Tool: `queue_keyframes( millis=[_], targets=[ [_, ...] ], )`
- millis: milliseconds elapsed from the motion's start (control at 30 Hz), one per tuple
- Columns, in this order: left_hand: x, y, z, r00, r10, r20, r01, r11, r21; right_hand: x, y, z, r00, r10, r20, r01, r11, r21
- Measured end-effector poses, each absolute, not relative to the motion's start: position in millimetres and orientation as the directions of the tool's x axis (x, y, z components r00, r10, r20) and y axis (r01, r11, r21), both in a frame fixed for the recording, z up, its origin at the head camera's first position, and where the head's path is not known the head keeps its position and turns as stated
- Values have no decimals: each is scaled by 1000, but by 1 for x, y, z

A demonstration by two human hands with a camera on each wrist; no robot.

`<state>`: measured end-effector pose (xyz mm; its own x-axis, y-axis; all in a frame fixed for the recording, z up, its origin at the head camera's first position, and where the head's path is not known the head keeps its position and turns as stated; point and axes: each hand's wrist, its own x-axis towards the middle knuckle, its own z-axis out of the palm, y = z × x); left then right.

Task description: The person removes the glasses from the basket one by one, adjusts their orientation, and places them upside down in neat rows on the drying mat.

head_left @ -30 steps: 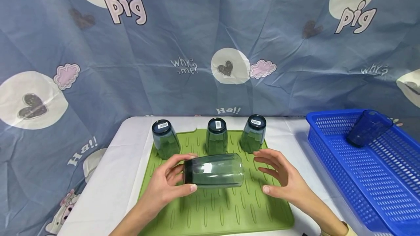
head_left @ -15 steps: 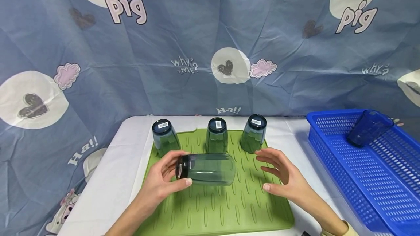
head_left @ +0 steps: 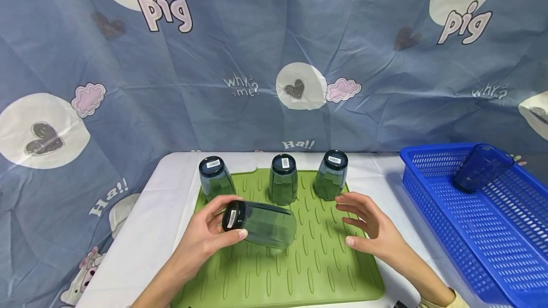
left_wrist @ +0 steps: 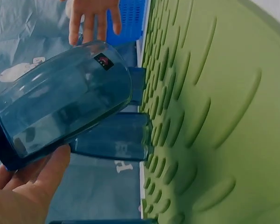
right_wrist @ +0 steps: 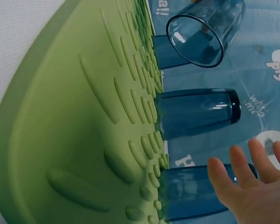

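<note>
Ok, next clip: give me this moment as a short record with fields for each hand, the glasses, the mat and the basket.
left hand: left hand grips the base end of the held glass, which lies tilted on its side above the mat
right hand: right hand open, apart from the held glass, holding nothing
standing glasses: three, upside down in a row at the mat's far edge
mat: green ribbed mat on a white table
basket: blue basket at right, one blue glass leaning inside
</note>
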<state>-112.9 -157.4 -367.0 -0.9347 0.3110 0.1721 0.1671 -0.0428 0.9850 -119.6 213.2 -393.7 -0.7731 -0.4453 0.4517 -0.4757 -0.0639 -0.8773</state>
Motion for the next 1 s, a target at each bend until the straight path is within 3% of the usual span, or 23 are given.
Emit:
queue_keyframes(
  millis=[333, 567, 767, 1000],
  targets=[
    [-115, -171, -359, -906, 385, 176, 206, 38, 978, -121, 216, -392, -751, -422, 508, -531, -72, -844],
    [-118, -175, -358, -916, 343, 208, 273, 153, 950, -121, 218, -397, -788, -403, 465, -509, 1, -861],
    [-122, -179, -357, -942, 293, 166, 232, 206, 951, -124, 220, -398, -801, -396, 450, -506, 46, -861],
    [-125, -184, -356, -961, 247, 122, 165, 162, 973, -125, 222, -398, -818, -388, 424, -479, 52, -876]
  ],
)
